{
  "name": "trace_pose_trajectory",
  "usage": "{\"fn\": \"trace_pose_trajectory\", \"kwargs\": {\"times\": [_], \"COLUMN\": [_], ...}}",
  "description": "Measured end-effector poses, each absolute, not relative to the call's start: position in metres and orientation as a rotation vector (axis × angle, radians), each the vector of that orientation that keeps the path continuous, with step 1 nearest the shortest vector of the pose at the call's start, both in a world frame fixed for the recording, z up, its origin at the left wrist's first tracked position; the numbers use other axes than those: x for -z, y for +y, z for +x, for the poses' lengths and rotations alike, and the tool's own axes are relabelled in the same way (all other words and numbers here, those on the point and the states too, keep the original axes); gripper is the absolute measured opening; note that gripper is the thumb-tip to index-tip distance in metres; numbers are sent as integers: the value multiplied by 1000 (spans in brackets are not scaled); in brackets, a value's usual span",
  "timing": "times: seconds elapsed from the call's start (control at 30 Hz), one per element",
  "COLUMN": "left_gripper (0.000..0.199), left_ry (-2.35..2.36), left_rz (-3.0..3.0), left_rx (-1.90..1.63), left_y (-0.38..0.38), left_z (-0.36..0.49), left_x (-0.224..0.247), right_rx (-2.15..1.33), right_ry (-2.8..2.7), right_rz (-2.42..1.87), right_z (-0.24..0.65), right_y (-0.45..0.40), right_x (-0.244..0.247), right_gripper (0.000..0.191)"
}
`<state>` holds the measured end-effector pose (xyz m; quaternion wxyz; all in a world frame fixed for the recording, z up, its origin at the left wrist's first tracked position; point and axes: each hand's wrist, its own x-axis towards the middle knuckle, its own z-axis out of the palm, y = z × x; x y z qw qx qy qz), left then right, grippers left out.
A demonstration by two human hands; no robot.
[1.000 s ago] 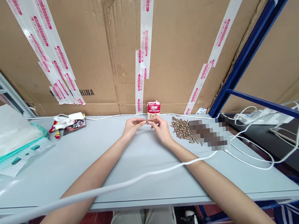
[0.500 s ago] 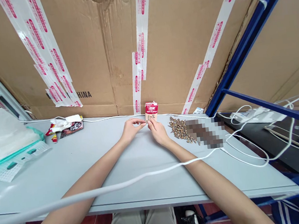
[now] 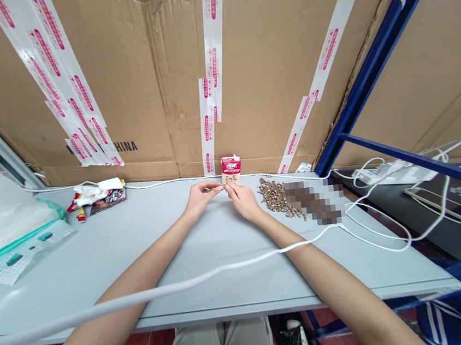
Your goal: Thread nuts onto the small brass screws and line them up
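Note:
Both hands meet at the fingertips over the grey table, just in front of a small red and cream carton (image 3: pixel 230 167). My left hand (image 3: pixel 201 198) is closed in a pinch, thumb and fingers together at a tiny piece too small to name. Touching the same spot, my right hand (image 3: pixel 242 200) also pinches with thumb and forefinger. To the right of my right hand lies a pile of small brass-coloured metal parts (image 3: pixel 276 196). A pixelated brown patch (image 3: pixel 314 205) covers whatever lies beside the pile.
A white cable (image 3: pixel 200 279) crosses low in front of both forearms. Crumpled wrappers (image 3: pixel 107 198) and a clear plastic bag (image 3: pixel 8 218) lie on the left. Taped cardboard (image 3: pixel 130 84) stands behind the table (image 3: pixel 179 313). A blue metal post (image 3: pixel 372 78) rises at the right.
The whole view has shifted slightly. Both hands stay together in front of the carton, with only slight finger movement.

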<state>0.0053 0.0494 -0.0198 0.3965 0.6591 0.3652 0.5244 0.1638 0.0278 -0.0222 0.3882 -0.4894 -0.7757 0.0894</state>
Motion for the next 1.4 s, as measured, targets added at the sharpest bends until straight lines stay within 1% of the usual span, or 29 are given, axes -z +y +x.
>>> {"fn": "trace_pose_trajectory", "kwargs": {"times": [0.17, 0.23, 0.47, 0.63, 0.8, 0.93, 1.0, 1.07, 1.27, 1.4], "left_gripper": [30, 30, 31, 27, 18, 13, 14, 19, 34, 32], "left_ry": [924, 917, 905, 889, 926, 966, 984, 1011, 912, 843], "left_rz": [1722, 1747, 1727, 1832, 2063, 2314, 2319, 2239, 2040, 1930], "left_rx": [-1325, -1315, -1296, -1282, -1332, -1339, -1347, -1331, -1159, -1132], "left_y": [49, 50, 52, 50, 46, 46, 45, 44, 44, 46], "left_z": [5, 4, 3, 4, 3, 2, 2, 2, 5, 5], "left_x": [18, 18, 19, 15, 14, 15, 17, 18, 18, 16], "right_rx": [-463, -503, -356, -397, -606, -753, -743, -691, -487, -384], "right_ry": [-1875, -1856, -1914, -1896, -1785, -1741, -1732, -1727, -1827, -1860], "right_rz": [-1099, -1076, -1197, -1146, -1022, -953, -958, -995, -1120, -1183], "right_z": [161, 160, 160, 161, 161, 160, 160, 160, 159, 159], "right_y": [32, 32, 27, 27, 33, 39, 40, 39, 29, 27], "right_x": [24, 25, 25, 23, 26, 32, 33, 32, 21, 20], "right_gripper": [42, 42, 33, 37, 45, 47, 47, 46, 42, 39]}}
